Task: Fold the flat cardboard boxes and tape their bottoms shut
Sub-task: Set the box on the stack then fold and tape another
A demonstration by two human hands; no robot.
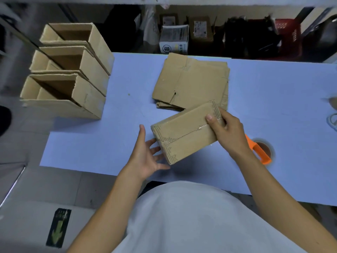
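Note:
A folded cardboard box (184, 134) stands bottom-up on the blue table (109, 143), its closed flaps facing me with clear tape along the seam. My right hand (226, 130) rests on the box's right end, thumb pressed on the seam. My left hand (147, 157) is spread open at the box's near left corner, fingertips touching its side. A stack of flat cardboard boxes (191, 83) lies just behind. An orange tape dispenser (260, 152) with a brown roll sits to the right, partly hidden by my right wrist.
Three folded open-top boxes (73, 73) stand in a row at the table's left edge. Beyond the far edge, cartons (175, 41) and a red crate (288, 33) sit on the floor. A white cable (332, 121) lies at the right edge.

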